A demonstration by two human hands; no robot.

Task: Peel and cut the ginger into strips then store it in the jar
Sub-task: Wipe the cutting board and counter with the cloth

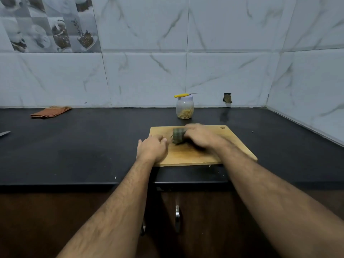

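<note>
A wooden cutting board (232, 146) lies on the black counter in front of me. My right hand (201, 137) is blurred and grips a bunched dark green checked cloth (178, 135) on the board's middle. My left hand (151, 148) rests on the board's left edge with its fingers curled over it. Behind the board stands a clear jar (184, 108) with pale ginger strips in its lower half and a white lid. A yellow-handled knife (183, 95) lies across that lid. No whole ginger shows.
An orange checked cloth (50, 111) lies folded at the back left of the counter (74, 146). A knife blade tip (4, 134) pokes in at the far left edge. Tiled walls close the back and right. Cabinet handles (177, 218) hang below the counter's front edge.
</note>
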